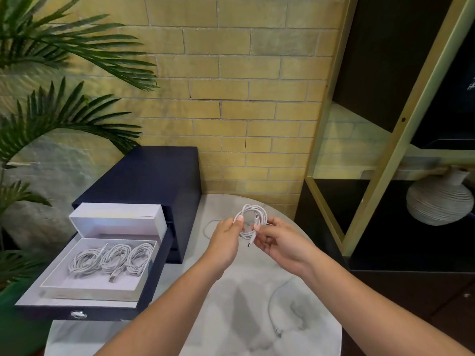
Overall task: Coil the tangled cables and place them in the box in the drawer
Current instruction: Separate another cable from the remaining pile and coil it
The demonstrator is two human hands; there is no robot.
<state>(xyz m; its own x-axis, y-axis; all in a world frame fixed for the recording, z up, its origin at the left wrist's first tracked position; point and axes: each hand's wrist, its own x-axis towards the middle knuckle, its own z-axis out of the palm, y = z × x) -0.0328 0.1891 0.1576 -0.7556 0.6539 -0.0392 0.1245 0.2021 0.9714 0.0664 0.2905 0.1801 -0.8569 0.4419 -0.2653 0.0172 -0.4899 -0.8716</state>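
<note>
Both hands hold a white cable coil [253,214] above the round table [231,304]. My left hand [227,233] grips the coil's left side with thumb over it. My right hand [273,240] pinches the cable near its plug end, which hangs down between the hands. A white box [64,281] lies in the open dark drawer [77,308] at the left and holds three coiled white cables [113,258]. Its lid [118,217] stands behind it. Another loose white cable [273,301] trails over the table at the right.
A dark drawer cabinet [154,173] stands on the table against a yellow brick wall. A palm plant [51,111] fills the left side. At the right is a shelf unit with a ribbed vase [439,201]. A thin cable loop [209,227] lies behind my left hand.
</note>
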